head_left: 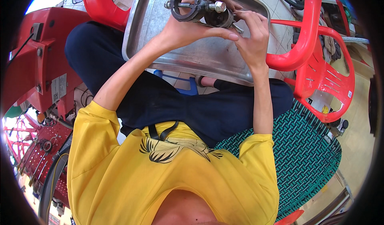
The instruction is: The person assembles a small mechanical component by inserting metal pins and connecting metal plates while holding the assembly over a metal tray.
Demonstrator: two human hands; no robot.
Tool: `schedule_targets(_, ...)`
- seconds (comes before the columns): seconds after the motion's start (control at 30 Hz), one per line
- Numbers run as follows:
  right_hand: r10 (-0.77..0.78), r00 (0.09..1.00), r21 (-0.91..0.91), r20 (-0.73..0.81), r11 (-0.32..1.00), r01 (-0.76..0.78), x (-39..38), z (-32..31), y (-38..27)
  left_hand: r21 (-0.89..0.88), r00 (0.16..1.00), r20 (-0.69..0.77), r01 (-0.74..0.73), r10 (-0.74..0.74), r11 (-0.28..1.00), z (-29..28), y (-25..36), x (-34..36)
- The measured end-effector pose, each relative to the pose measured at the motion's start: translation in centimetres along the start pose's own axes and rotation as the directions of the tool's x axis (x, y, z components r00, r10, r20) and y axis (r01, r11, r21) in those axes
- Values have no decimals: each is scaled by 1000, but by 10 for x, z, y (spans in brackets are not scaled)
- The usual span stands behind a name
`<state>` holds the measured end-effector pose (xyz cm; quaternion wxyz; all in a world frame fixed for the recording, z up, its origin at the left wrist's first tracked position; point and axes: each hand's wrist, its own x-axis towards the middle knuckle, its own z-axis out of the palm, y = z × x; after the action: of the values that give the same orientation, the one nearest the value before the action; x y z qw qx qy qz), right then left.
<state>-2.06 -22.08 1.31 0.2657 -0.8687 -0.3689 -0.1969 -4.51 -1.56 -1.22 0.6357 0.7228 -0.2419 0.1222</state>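
Observation:
My left hand (182,30) is wrapped round a dark metal clamp (188,16) made of two round rings side by side. A long bolt with a shiny hex head (219,7) passes across the rings. The left thumb stretches along the near side of the clamp. At its right end, the fingers of my right hand (255,29) close on the clamp, next to a short metal stud (238,29) that sticks out. The right fingertips are partly hidden. Both hands hold the clamp above a shallow metal tray (192,63).
A red plastic chair (294,59) holds the tray's right side, with another red chair (326,79) beyond. Red machinery (40,61) stands at my left. A green woven seat (300,153) lies beside me. A blue stool (186,85) shows under the tray.

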Motion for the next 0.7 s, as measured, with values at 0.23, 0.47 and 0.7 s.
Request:
schedule_targets(0.23,-8,1000,-2,1,1000,8,2,1,2,-26,999,-30,17,-18,1000,-3,7,4)
schedule_targets(0.47,-18,995,-17,-100,1000,16,2,5,-5,-3,994,-96,54,-54,999,-2,14,4)
schedule_targets(0.7,-75,997,14,-27,997,76,3,8,-5,16,994,-107,26,-24,1000,-4,15,5)
